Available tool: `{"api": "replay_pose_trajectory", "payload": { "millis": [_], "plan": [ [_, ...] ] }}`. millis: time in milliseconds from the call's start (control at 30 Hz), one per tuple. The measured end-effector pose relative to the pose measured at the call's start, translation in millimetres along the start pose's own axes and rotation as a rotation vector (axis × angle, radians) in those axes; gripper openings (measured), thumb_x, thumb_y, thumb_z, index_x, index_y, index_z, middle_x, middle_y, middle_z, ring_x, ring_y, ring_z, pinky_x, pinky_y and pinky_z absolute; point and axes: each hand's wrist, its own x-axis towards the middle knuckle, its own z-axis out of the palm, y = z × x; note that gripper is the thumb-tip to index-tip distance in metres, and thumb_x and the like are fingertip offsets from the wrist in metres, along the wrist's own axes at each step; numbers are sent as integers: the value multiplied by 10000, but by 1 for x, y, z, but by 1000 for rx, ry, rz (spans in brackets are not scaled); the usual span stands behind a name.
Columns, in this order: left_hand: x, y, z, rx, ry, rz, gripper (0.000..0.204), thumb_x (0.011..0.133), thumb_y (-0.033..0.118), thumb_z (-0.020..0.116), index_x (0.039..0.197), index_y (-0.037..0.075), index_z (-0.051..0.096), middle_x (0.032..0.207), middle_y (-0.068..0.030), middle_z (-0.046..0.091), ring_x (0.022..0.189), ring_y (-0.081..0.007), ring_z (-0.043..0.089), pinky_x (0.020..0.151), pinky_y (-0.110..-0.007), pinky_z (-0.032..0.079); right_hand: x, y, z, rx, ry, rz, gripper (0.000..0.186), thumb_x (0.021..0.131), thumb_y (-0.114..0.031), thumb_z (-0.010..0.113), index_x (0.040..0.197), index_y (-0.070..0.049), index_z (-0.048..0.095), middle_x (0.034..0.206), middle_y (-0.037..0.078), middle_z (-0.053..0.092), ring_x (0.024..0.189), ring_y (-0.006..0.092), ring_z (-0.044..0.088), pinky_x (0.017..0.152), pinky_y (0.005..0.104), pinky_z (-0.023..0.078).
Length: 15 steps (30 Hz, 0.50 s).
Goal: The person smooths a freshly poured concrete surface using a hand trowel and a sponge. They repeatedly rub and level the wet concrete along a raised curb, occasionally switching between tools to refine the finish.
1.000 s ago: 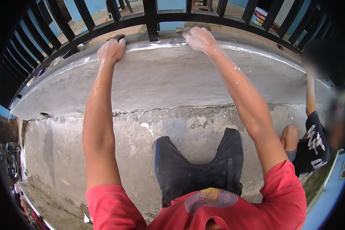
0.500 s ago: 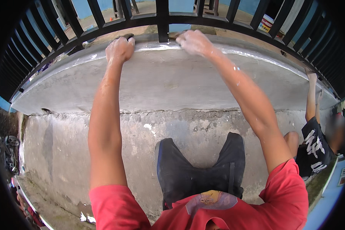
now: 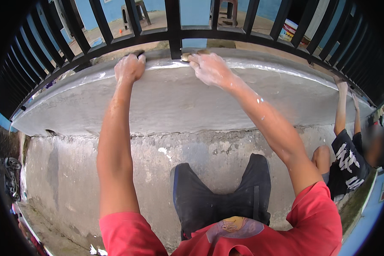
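A low grey cement wall (image 3: 170, 100) runs across in front of me, with a wet white strip (image 3: 168, 65) along its upper edge. My left hand (image 3: 130, 69) is closed at that edge, left of the black fence post (image 3: 174, 32). A small dark thing (image 3: 138, 53) shows at its fingertips; its kind is unclear. Just right of the post's foot, my right hand (image 3: 212, 69) grips a small tan piece (image 3: 186, 56), mostly covered by the fingers. The tan piece meets the wall top beside the post. White smears coat both hands.
Black fence bars (image 3: 100, 21) rise along the wall. Behind them stand plastic stools (image 3: 229, 13) and a paint bucket (image 3: 289, 30). At the right another person in a black shirt (image 3: 347, 155) reaches to the wall. Worn concrete floor (image 3: 81, 170) lies below.
My right hand has shifted slightly left, bringing the tan piece against the post's foot. My left hand stays near the same part of the wall edge. The whole view has tilted up a little.
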Motion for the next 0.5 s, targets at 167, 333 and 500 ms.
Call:
{"api": "replay_pose_trajectory", "payload": {
  "millis": [167, 333, 500],
  "plan": [
    [-4, 22, -3, -17, -56, -7, 607, 992, 474, 463, 1156, -28, 763, 1261, -284, 712, 1216, -431, 664, 1056, -510, 498, 3, 20, -23, -137, -191, 125, 337, 1026, -262, 522, 1113, -103, 806, 1094, 225, 768, 990, 451, 739, 951, 533, 578],
    [3, 18, -6, -27, -57, -8, 604, 987, 471, 470, 1180, -22, 760, 1276, -281, 709, 1238, -427, 656, 1070, -501, 493, -19, -7, -24, 132, -79, 245, 393, 1071, -322, 491, 1238, -93, 762, 1082, 272, 745, 1049, 469, 710, 984, 535, 552],
    [3, 18, -6, -39, -15, -14, 607, 987, 466, 455, 1203, -17, 753, 1290, -273, 706, 1245, -424, 653, 1076, -498, 489, -22, -2, 15, -8, 211, 112, 428, 1073, -321, 466, 1150, -30, 770, 1068, 255, 760, 1034, 462, 723, 944, 532, 569]
  ]
}}
